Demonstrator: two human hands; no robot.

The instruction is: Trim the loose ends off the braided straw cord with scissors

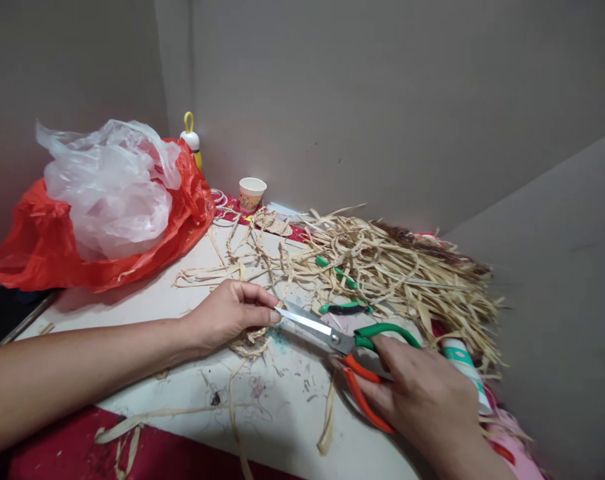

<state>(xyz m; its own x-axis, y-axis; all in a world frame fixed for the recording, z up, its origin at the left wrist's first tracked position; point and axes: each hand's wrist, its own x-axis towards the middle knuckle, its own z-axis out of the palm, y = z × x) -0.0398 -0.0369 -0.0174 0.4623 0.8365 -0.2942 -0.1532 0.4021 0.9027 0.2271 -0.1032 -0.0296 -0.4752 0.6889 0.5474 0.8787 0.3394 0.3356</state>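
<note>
Fingers wrapped through its handles, my right hand (425,387) holds a pair of scissors (335,339) with one green and one orange handle. The blades point left, and their tips meet my left fingertips. With thumb and fingers pinched together, my left hand (227,313) grips a twisted straw cord (252,347), which curls beneath the hand. Part of the cord is hidden behind my fingers. A loose straw strip (327,420) lies below the scissors. Behind them rests a green-handled tool (346,309), partly covered by straw.
A large heap of dry straw (407,267) spreads along the back right of the white board (182,387). Red and clear plastic bags (117,193) bulge at the left. A paper cup (252,193) stands near the wall, and a white-and-teal roll (465,370) lies beside my right hand.
</note>
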